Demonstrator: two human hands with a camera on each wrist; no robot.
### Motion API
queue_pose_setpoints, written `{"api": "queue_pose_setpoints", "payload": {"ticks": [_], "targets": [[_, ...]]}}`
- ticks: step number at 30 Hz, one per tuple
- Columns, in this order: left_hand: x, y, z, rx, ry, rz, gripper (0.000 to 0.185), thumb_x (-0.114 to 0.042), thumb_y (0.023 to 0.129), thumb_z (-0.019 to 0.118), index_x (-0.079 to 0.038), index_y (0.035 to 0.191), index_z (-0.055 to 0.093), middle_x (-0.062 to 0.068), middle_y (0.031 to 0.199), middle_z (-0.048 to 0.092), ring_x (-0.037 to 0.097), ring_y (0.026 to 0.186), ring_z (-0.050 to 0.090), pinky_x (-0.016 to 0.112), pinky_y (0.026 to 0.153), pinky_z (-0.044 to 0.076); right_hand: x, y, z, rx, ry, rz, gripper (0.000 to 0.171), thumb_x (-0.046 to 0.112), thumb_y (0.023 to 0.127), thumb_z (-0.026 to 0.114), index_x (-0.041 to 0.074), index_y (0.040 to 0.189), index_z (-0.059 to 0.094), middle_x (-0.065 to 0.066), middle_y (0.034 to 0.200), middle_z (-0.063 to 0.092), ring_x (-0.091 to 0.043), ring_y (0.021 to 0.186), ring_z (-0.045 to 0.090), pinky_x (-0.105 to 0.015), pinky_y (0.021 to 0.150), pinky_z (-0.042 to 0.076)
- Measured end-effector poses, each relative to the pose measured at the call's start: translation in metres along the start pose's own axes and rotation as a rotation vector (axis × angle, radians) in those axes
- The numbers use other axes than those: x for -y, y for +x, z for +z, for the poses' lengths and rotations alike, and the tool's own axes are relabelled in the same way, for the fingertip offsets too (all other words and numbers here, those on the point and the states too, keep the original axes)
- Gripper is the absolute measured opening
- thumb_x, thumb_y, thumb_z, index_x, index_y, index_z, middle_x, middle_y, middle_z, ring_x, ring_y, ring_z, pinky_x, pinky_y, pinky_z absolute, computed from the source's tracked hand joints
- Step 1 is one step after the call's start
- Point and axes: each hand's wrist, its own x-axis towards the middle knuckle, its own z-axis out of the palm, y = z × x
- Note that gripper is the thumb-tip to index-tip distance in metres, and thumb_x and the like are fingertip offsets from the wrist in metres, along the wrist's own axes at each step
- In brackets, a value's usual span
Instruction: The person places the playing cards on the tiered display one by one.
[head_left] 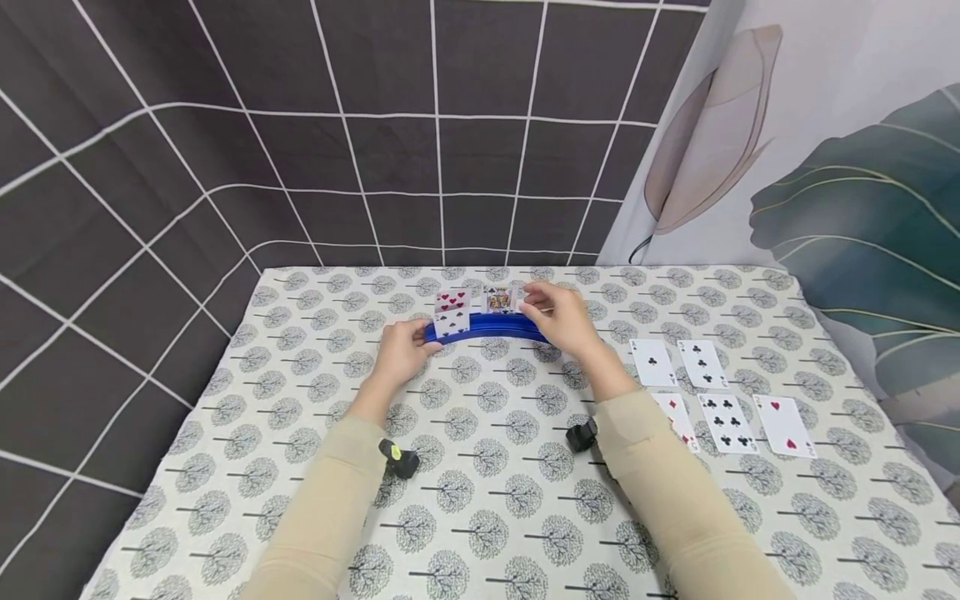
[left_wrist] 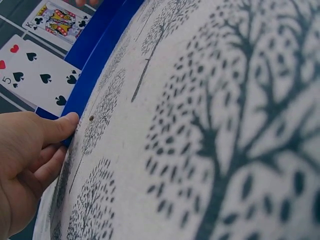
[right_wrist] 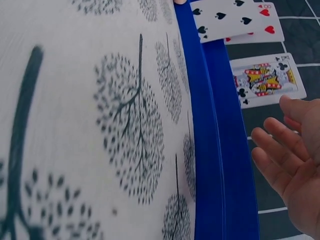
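Note:
A curved blue playing-card holder [head_left: 491, 327] stands towards the back of the table. My left hand [head_left: 401, 350] grips its left end, thumb on the front face [left_wrist: 25, 160]. In the holder, a five of spades [left_wrist: 45, 77] stands in front of an eight of hearts [right_wrist: 270, 27], covering its lower part. Farther right stands a king of clubs [right_wrist: 265, 80]. Close beside the king's right edge is my right hand [head_left: 562, 315], its fingers loosely bent and apart, holding nothing. The right wrist view shows a small gap between fingertips and card.
Several cards lie face up at the right, among them an ace of clubs [head_left: 652, 362] and a two of hearts [head_left: 785, 426]. My right sleeve partly covers a diamonds card [head_left: 678, 421]. A dark checked curtain [head_left: 480, 158] hangs behind the table.

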Motion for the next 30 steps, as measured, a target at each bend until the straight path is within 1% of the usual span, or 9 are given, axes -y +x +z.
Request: {"api": "queue_pose_setpoints", "payload": {"ticks": [8,15,20,25,30], "targets": [[0.0,0.0,0.0,-0.001,0.007,-0.002,0.049,-0.007,0.086,0.08,0.005,0.131,0.063,0.027,0.119,0.068,0.035,0.109,0.07,0.033,0.094,0.06,-0.004,-0.009,-0.011,0.015,0.012,0.048,0.034,0.009,0.097,0.069,-0.007,0.126,0.062,-0.022,0.111,0.072,-0.034,0.1,0.07,-0.044,0.093,0.061],[0.0,-0.001,-0.001,-0.001,0.005,-0.001,0.051,-0.006,0.085,0.08,0.005,0.131,0.062,0.028,0.12,0.068,0.036,0.11,0.07,0.034,0.094,0.06,-0.006,-0.01,-0.019,-0.019,-0.004,-0.001,0.03,0.008,0.096,0.07,-0.007,0.121,0.065,-0.022,0.106,0.073,-0.034,0.096,0.073,-0.041,0.088,0.063],[-0.001,-0.001,-0.001,-0.001,0.002,0.003,0.051,-0.006,0.085,0.08,0.005,0.131,0.062,0.028,0.12,0.068,0.036,0.109,0.07,0.034,0.094,0.06,-0.006,-0.012,-0.027,-0.027,-0.026,-0.004,0.029,0.009,0.096,0.07,-0.005,0.121,0.066,-0.021,0.107,0.074,-0.034,0.093,0.073,-0.042,0.086,0.064],[-0.002,-0.002,-0.001,0.003,0.003,-0.006,0.051,-0.006,0.086,0.08,0.006,0.132,0.062,0.028,0.119,0.068,0.036,0.109,0.07,0.033,0.094,0.06,-0.007,-0.016,-0.035,-0.027,-0.024,-0.009,0.03,0.009,0.097,0.069,-0.008,0.121,0.065,-0.023,0.108,0.072,-0.036,0.096,0.072,-0.044,0.087,0.063],[-0.002,-0.002,0.0,0.005,0.001,-0.014,0.051,-0.005,0.086,0.08,0.006,0.131,0.062,0.027,0.119,0.068,0.035,0.11,0.07,0.033,0.095,0.06,-0.009,-0.019,-0.042,-0.041,-0.038,-0.006,0.029,0.01,0.097,0.069,-0.008,0.119,0.066,-0.023,0.108,0.072,-0.036,0.096,0.072,-0.044,0.087,0.063]]}}
